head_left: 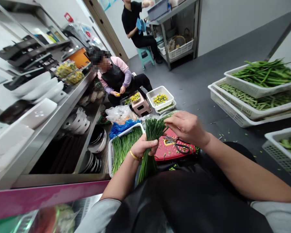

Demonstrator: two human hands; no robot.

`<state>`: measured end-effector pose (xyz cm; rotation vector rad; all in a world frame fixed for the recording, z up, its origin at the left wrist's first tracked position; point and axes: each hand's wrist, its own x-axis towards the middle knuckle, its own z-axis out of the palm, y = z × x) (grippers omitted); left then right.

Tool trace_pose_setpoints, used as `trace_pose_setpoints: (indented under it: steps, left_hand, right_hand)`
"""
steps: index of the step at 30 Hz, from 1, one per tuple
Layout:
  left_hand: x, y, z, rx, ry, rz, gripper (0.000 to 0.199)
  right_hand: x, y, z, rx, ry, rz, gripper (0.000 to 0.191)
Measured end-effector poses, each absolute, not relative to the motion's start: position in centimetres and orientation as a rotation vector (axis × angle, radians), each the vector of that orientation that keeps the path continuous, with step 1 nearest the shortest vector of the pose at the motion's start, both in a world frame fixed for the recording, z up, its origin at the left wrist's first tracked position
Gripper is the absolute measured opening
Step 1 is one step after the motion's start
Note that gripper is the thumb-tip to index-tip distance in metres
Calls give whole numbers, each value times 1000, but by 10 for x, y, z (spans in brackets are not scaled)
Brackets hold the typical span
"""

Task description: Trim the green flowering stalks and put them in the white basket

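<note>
A long steel bench [70, 97] with stacked dishes is seen along the left, and a grey floor [208, 74] runs to the far wall. At right, stacked white trays [232, 110] are loaded with long green beans [266, 72]. Two other people are seated farther off, one over a small basket of yellow flowers [160, 98]. Just in front, a white basket [111, 155] is filled with loose green stalks, and beside it a red board [169, 152] carries a pair of scissors [178, 145].

A bundle of chives [150, 142] is held upright over the lap: the left hand [143, 147] is clamped round its middle, while the right hand [186, 126] rests at the top with its fingers [171, 120] drawn together, apparently pinching the tips, though the contact is partly hidden.

The step in hand is judged to be sorting or evening the bundle; next, the ends would need squaring before being trimmed with the scissors.

No legible writing or brand can be made out.
</note>
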<state>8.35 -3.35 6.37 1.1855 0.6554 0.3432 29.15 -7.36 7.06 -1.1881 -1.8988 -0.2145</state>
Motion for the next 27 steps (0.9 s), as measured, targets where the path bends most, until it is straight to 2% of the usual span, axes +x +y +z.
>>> trace_pose_setpoints:
  steps: [3,6,12,17,19,21,24,27]
  left_hand:
    - [87,-34,63,1110,637,307,56]
    - [90,-34,62,1088,643,281,49]
    - [91,-36,58,1072,649,238,57]
    - [91,-37,59,1043,627,247,45]
    - [91,-37,60,1059,644,266,41]
    - [91,-38,59,1087,681,291,41]
    - [91,-40,60,1125,714,302,42]
    - [91,-41,60,1135,696,289,47]
  right_hand:
    - [298,-75,67,-1286,-1971,-421,28]
    - [302,-77,71,-1249,-2035,-457,26]
    - [308,-78,72,-1151,-2077,-310,22]
    - [313,-85,74,-1147,-2064,-301,27]
    - [314,-88,77,-1164,-2081,-226,23]
    - [315,-89,81,-1163,-2058,-113,16]
    - [312,-88,83,-1129,-2001,27,22]
    - [309,-84,80,-1123,-2050,28,13]
